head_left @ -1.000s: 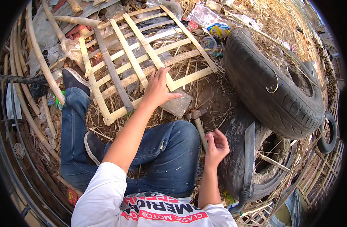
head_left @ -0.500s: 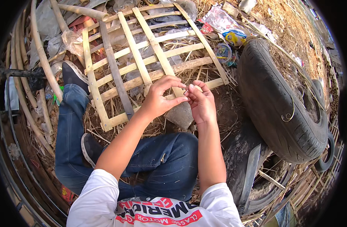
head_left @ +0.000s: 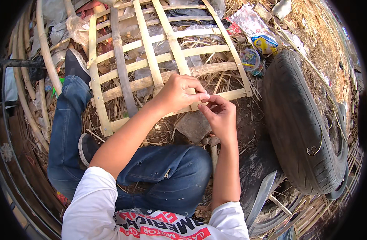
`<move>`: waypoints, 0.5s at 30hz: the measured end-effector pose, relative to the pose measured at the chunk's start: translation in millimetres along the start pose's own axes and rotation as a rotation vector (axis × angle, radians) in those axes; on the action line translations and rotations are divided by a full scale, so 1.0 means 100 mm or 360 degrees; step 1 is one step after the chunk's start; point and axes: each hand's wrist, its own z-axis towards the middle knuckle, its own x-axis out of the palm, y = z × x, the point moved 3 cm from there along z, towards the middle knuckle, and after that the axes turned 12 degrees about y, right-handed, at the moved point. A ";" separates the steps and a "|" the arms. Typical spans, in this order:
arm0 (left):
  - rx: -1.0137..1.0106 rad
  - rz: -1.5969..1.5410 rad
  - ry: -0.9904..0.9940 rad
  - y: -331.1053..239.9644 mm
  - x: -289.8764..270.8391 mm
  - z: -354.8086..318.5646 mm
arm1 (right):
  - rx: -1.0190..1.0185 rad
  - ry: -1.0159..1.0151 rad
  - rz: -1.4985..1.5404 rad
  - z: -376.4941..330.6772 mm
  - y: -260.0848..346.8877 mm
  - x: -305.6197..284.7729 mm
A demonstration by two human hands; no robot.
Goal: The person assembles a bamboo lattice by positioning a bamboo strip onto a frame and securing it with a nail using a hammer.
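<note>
While seated before the slatted lattice (head_left: 163, 58) at the far side, with a worn tire (head_left: 299, 128) to the right, holds the left hand (head_left: 177, 94) curled, thumb toward forefinger, and the right hand (head_left: 222, 120) half-closed just beside it, over the lattice's near edge, by a flat stone (head_left: 193, 126). Cannot tell whether grasping anything.

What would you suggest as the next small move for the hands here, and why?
Perhaps lower the right hand to the hammer: it lies close by, ungripped, and the left hand seems to pinch something too small to identify near the lattice.
</note>
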 end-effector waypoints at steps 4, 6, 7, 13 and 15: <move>-0.0182 -0.0015 0.0143 0.15 0.04 -0.09 | 0.0054 0.0004 -0.0111 0.03 -0.08 -0.02; -0.0178 -0.0017 0.0169 0.19 0.08 -0.10 | 0.0026 -0.0001 0.0000 0.02 -0.17 -0.05; -0.0172 -0.0019 0.0165 0.21 0.09 -0.11 | 0.0008 0.0016 -0.0010 0.03 -0.18 -0.05; -0.0104 0.0080 0.0212 0.19 0.12 -0.14 | -0.0044 0.0030 0.0110 0.05 -0.24 -0.05; -0.0007 0.0187 0.0202 0.18 0.13 -0.13 | -0.0078 -0.0017 0.0219 0.05 -0.23 -0.04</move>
